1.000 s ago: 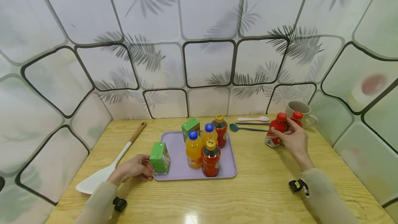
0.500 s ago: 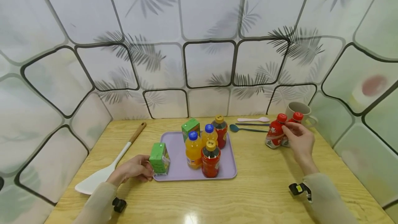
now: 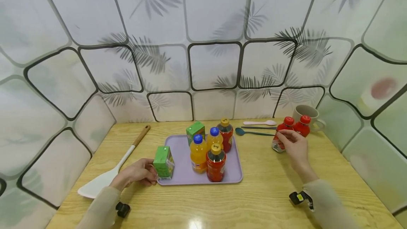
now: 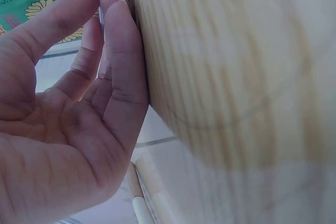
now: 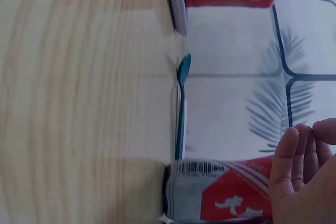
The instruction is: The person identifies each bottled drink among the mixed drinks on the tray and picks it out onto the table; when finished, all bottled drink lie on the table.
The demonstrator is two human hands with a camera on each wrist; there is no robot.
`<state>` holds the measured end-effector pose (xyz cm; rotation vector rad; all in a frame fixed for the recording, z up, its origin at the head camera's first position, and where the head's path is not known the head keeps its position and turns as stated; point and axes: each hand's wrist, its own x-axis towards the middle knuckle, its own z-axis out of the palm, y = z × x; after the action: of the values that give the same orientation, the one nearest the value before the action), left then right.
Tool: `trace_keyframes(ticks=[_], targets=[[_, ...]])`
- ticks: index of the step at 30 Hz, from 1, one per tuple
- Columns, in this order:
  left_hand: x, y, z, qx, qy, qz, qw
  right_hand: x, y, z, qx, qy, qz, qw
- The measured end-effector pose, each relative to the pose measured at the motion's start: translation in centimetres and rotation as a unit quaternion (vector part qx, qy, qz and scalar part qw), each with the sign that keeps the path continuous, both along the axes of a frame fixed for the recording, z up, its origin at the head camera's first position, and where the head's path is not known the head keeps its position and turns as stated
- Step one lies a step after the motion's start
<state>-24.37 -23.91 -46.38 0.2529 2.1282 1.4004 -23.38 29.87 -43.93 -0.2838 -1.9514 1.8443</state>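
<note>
My left hand (image 3: 140, 172) pinches the left edge of a lilac tray (image 3: 181, 156), the thumb above its rim in the left wrist view. Beside those fingers a green drink carton (image 3: 163, 163) stands on the tray. At the right, my right hand (image 3: 295, 147) is in front of a red-and-white bottle (image 3: 278, 146), its fingertips over the upper part. The right wrist view shows its fingers fairly straight beside the bottle, not wrapped around it; contact is unclear. A second red bottle (image 3: 302, 127) stands just right of the first, its lower part hidden by my hand.
Orange-drink bottles (image 3: 198, 154), dark red drink bottles (image 3: 216, 167) and another green carton (image 3: 195, 130) stand on the tray. Behind lie a teal spoon (image 3: 254, 132), a pink spoon (image 3: 259, 122) and chopsticks (image 3: 258, 127). A mug (image 3: 305, 112) stands back right; a white spatula (image 3: 101, 183) lies left.
My right hand has shifted from the left red bottle toward the right one, then back left and slightly lower in front of the left bottle. The left hand and tray have stayed put.
</note>
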Motion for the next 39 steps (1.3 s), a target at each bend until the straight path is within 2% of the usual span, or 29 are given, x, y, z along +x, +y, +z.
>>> trace_keyframes(ticks=[5, 11, 19, 27, 32, 39], targets=[[0.0, -0.1, 0.0, 0.004, 0.001, -0.002, 1.0000, 0.2, -1.0, -0.2, -0.028, -0.008, 0.056, 0.9980], [0.0, -0.1, 0.0, 0.006, 0.000, -0.005, 1.0000, 0.1, -2.2, -0.5, -0.031, -0.028, 0.119, 0.9921], [-0.2, -0.3, 0.0, 0.002, -0.001, -0.005, 1.0000, 0.0, -4.2, -0.9, -0.043, -0.073, 0.227, 0.9703], [-0.3, -0.2, -0.1, 0.008, -0.011, -0.015, 0.9998, 0.1, -5.9, -1.5, -0.036, -0.085, 0.268, 0.9590], [-0.4, -0.1, -0.1, 0.010, -0.013, -0.018, 0.9997, 0.1, -6.8, -1.6, -0.002, -0.098, 0.300, 0.9489], [-0.3, -0.1, 0.0, 0.008, -0.014, -0.015, 0.9998, 0.3, -7.8, -1.3, 0.041, -0.086, 0.350, 0.9318]])
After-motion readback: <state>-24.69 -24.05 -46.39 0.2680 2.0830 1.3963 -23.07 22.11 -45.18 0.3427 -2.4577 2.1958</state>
